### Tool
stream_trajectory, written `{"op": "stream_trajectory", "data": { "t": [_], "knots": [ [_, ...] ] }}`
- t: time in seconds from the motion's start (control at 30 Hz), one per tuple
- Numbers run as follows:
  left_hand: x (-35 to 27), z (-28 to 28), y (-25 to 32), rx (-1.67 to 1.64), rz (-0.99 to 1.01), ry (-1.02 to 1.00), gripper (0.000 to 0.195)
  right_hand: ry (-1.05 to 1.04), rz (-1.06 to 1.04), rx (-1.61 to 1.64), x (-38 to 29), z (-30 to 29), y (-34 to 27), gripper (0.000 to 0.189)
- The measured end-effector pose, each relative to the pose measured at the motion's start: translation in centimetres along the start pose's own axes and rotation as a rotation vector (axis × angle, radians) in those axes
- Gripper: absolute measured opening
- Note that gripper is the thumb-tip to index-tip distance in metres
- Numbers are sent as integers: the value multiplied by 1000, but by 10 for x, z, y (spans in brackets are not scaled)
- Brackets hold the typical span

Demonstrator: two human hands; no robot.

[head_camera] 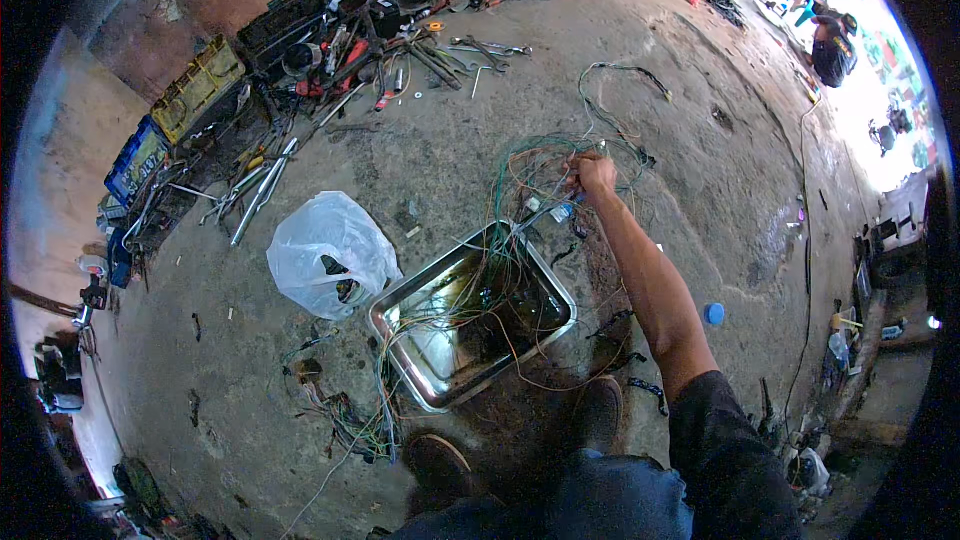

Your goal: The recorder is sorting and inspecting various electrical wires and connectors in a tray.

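My right hand (594,172) is stretched out past the far corner of a shiny metal tray, its fingers closed on thin wires of a tangled wiring harness (517,165). Green, orange and pale strands run from there over the rim of the tray (469,394), across dark liquid inside. They spill over the near left side into a second heap of wires (360,424) on the floor. Exactly which strands my fingers grip is hidden. A small blue-and-white piece (560,211) lies just below the hand. My left hand is out of view.
A white plastic bag (330,247) rests left of the tray. Wrenches (262,191), a yellow toolbox part (199,90) and other tools line the wall. A blue cap (714,313) lies right of my forearm. Two people (832,49) are at the far right. My shoes (600,409) flank the tray's near side.
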State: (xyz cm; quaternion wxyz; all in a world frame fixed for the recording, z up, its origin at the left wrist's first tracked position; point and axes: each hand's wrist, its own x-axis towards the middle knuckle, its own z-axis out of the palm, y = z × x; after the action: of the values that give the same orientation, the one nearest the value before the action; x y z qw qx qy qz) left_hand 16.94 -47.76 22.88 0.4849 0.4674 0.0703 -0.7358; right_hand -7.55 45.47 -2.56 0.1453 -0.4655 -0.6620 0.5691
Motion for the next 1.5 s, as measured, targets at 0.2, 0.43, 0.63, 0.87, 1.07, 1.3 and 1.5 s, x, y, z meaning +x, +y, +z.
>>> {"op": "stream_trajectory", "data": {
  "t": [0.2, 0.43, 0.63, 0.87, 1.07, 1.3, 1.5],
  "knots": [
    [21, 5, 18, -51, -43, 65, 66, 47, -29, -19, 2, -3, 0, 17],
    [53, 7, 36, -105, -103, 149, 68, -539, 175, 191, 16, 9, 43, 22],
    [85, 23, 42, -147, -168, 199, 70, -538, 78, -89, 7, 12, 53, 19],
    [106, 51, 67, -217, -224, 225, 72, -706, -155, -378, 13, 33, 55, 33],
    [131, 66, 42, -238, -292, 289, 73, -364, -174, -671, 16, 37, 47, 49],
    [157, 73, 22, -294, -366, 372, 75, 270, -458, -699, 25, -15, -41, 38],
    [165, 60, 17, -380, -394, 438, 77, 415, -688, -814, 87, -40, -42, 29]
  ]
}}
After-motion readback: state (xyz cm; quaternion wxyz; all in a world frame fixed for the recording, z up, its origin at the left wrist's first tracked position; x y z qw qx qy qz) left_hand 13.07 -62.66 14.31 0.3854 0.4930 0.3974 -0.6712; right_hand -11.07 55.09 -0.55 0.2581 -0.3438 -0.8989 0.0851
